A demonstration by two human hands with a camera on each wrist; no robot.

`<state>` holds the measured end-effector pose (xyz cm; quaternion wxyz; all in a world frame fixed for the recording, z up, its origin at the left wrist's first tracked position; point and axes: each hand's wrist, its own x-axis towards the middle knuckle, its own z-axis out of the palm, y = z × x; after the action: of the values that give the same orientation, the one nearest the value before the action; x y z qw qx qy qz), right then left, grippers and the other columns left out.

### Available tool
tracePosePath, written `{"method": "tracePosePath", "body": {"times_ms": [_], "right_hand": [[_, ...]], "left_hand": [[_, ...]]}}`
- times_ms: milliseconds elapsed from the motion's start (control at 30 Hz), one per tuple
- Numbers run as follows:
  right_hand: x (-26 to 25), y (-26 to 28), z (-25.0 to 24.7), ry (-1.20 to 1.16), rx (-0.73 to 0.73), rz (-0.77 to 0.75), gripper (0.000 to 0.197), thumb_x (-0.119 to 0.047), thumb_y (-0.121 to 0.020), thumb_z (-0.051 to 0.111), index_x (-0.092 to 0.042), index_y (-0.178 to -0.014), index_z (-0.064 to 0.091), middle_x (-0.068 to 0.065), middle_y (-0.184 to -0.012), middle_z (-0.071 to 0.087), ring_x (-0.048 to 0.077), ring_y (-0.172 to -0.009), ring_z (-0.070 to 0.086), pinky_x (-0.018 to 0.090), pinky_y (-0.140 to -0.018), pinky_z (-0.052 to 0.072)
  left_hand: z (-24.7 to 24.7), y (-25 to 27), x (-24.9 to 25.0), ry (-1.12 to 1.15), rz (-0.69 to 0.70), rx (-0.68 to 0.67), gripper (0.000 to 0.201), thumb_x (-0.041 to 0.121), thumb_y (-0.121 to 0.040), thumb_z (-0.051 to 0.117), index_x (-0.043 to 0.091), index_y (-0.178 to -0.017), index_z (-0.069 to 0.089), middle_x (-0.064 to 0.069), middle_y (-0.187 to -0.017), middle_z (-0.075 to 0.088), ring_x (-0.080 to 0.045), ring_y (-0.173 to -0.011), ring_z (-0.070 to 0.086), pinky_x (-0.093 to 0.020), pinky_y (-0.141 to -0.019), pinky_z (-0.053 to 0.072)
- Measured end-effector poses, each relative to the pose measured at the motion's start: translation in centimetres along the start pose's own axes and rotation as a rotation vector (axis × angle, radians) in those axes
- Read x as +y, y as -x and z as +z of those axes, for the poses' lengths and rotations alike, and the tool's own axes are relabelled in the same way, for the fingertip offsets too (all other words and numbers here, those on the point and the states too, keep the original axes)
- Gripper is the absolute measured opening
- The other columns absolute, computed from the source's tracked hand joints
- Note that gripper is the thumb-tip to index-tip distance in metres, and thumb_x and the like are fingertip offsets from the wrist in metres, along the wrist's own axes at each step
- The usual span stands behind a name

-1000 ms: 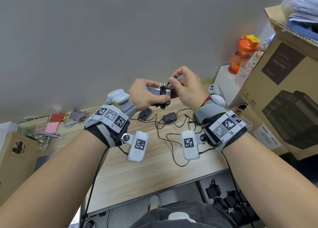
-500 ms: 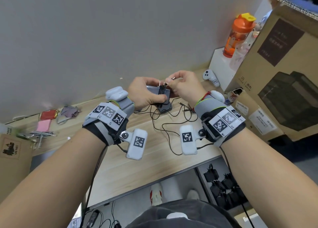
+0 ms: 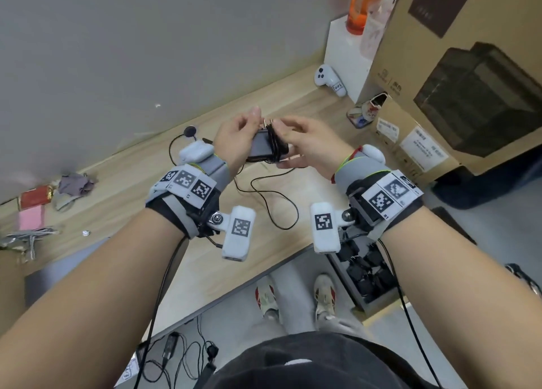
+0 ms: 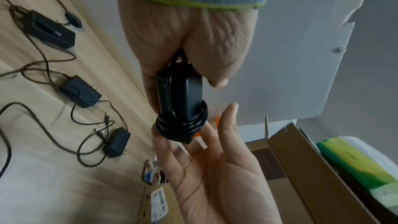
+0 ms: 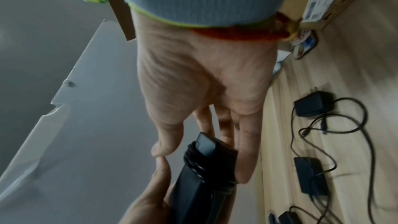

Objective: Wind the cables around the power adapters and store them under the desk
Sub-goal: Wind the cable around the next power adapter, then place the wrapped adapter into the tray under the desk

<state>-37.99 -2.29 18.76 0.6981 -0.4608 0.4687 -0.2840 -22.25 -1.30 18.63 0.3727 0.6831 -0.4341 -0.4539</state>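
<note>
Head view: left hand [image 3: 234,142] is grasping a black power adapter [image 3: 261,151] above the bench [image 3: 205,259], fingers curling round its body, thumb up by the prongs. Black cable [image 3: 274,145] is sitting wound in several turns round the adapter's right end. Right hand [image 3: 311,148] is hovering just right of the grip, fingers straight and loose, released, fingertips touching or nearly touching the coil; cannot tell which. Loose black cord [image 3: 275,209] is lying on the bench below the grip. Under the bench, down-right of the grip, a tray of black adapters [image 3: 366,277] is sitting on the floor. White controller [image 3: 328,79] and a cardboard box [image 3: 457,74] are standing up-right of the grip.

Left wrist view: left hand [image 4: 185,43] is clamping the power adapter [image 4: 181,94] between thumb and fingers, cable [image 4: 183,123] looping round the far end. Right hand [image 4: 215,168] is lying open palm-up just beyond the coil, fingers at it. Three more adapters [image 4: 116,142] with unwound cords are lying on the bench [image 4: 43,185], left of the grip.

Right wrist view: right hand [image 5: 204,91] is open, fingers [image 5: 245,159] straight alongside the power adapter [image 5: 198,185] and its cable [image 5: 200,168]; thumb tip is meeting the left hand [image 5: 150,193] thumb. Spare adapters [image 5: 312,176] are lying on the bench [image 5: 355,142], right of the grip.
</note>
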Motion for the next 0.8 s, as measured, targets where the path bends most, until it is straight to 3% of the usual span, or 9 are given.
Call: {"method": "tracePosePath", "body": {"times_ms": [67, 167, 267, 333, 433, 500, 567, 700, 800], "right_hand": [[1.1, 0.1, -0.9, 0.035, 0.008, -0.001, 0.031, -0.025, -0.091, 0.069, -0.022, -0.121, 0.062, 0.005, -0.1, 0.064, 0.019, -0.077, 0.067, 0.038, -0.075, 0.061], [2.7, 0.5, -2.5, 0.079, 0.096, 0.036, 0.036, -0.01, -0.085, 0.073, -0.018, -0.119, 0.062, 0.005, -0.101, 0.063, 0.02, -0.084, 0.067, 0.037, -0.069, 0.061], [5.2, 1.4, -5.9, 0.079, 0.226, 0.088, 0.032, -0.005, -0.084, 0.072, -0.01, -0.115, 0.065, 0.004, -0.095, 0.064, 0.021, -0.079, 0.067, 0.034, -0.063, 0.06], [6.9, 2.2, -8.2, 0.1, 0.283, 0.116, 0.028, -0.006, -0.084, 0.073, -0.009, -0.111, 0.065, 0.007, -0.098, 0.064, 0.022, -0.077, 0.067, 0.031, -0.06, 0.06], [9.0, 3.1, -11.1, 0.11, 0.328, 0.161, 0.033, -0.007, -0.084, 0.073, -0.01, -0.115, 0.062, 0.011, -0.106, 0.061, 0.024, -0.085, 0.067, 0.031, -0.062, 0.061], [10.4, 3.6, -12.5, 0.143, 0.351, 0.175, 0.042, -0.009, -0.081, 0.076, -0.013, -0.12, 0.059, 0.009, -0.109, 0.061, 0.023, -0.095, 0.065, 0.04, -0.071, 0.062], [12.2, 4.3, -14.3, 0.163, 0.392, 0.213, 0.055, -0.012, -0.077, 0.08, -0.01, -0.126, 0.055, 0.008, -0.114, 0.061, 0.02, -0.104, 0.064, 0.046, -0.077, 0.061], [16.2, 6.3, -17.8, 0.154, 0.374, 0.33, 0.044, -0.003, -0.082, 0.075, -0.008, -0.121, 0.056, 0.001, -0.109, 0.061, 0.015, -0.101, 0.063, 0.03, -0.07, 0.061], [19.0, 7.8, -19.7, 0.201, 0.359, 0.382, 0.036, 0.0, -0.083, 0.071, -0.013, -0.114, 0.058, -0.005, -0.102, 0.061, 0.014, -0.098, 0.062, 0.03, -0.072, 0.062]], "left_hand": [[1.3, -0.4, -0.5, 0.024, -0.058, -0.007, 0.059, 0.074, -0.074, 0.047, 0.022, -0.088, 0.07, -0.009, -0.102, 0.074, -0.028, -0.101, 0.069, -0.047, -0.096, 0.052], [3.5, -0.2, -1.2, -0.023, -0.102, -0.075, 0.049, 0.071, -0.081, 0.044, 0.028, -0.086, 0.069, -0.005, -0.107, 0.072, -0.025, -0.103, 0.067, -0.043, -0.093, 0.053], [6.9, 0.0, -3.3, -0.026, -0.168, -0.2, 0.036, 0.053, -0.093, 0.053, 0.019, -0.092, 0.065, -0.009, -0.107, 0.067, -0.026, -0.097, 0.065, -0.04, -0.079, 0.059], [8.8, 0.3, -4.7, -0.051, -0.204, -0.286, 0.025, 0.039, -0.096, 0.06, 0.014, -0.101, 0.063, -0.01, -0.107, 0.064, -0.023, -0.094, 0.065, -0.032, -0.066, 0.06], [11.2, 1.1, -6.2, -0.035, -0.232, -0.345, 0.031, 0.013, -0.095, 0.062, 0.002, -0.124, 0.055, -0.009, -0.093, 0.06, -0.02, -0.077, 0.063, -0.026, -0.061, 0.059], [12.8, 1.3, -6.9, -0.055, -0.233, -0.357, 0.034, 0.004, -0.094, 0.061, -0.002, -0.127, 0.053, -0.007, -0.09, 0.057, -0.02, -0.071, 0.061, -0.024, -0.062, 0.059], [15.3, 1.7, -7.9, -0.077, -0.259, -0.371, 0.035, 0.002, -0.093, 0.062, -0.002, -0.126, 0.054, -0.009, -0.095, 0.058, -0.023, -0.077, 0.063, -0.026, -0.066, 0.06], [20.0, 3.2, -11.1, -0.132, -0.351, -0.458, 0.038, 0.004, -0.093, 0.063, -0.003, -0.129, 0.053, -0.014, -0.104, 0.061, -0.03, -0.087, 0.064, -0.044, -0.084, 0.058], [22.2, 4.7, -12.8, -0.153, -0.401, -0.541, 0.039, 0.005, -0.095, 0.06, -0.001, -0.132, 0.051, -0.014, -0.095, 0.063, -0.029, -0.087, 0.063, -0.047, -0.09, 0.055]]}}
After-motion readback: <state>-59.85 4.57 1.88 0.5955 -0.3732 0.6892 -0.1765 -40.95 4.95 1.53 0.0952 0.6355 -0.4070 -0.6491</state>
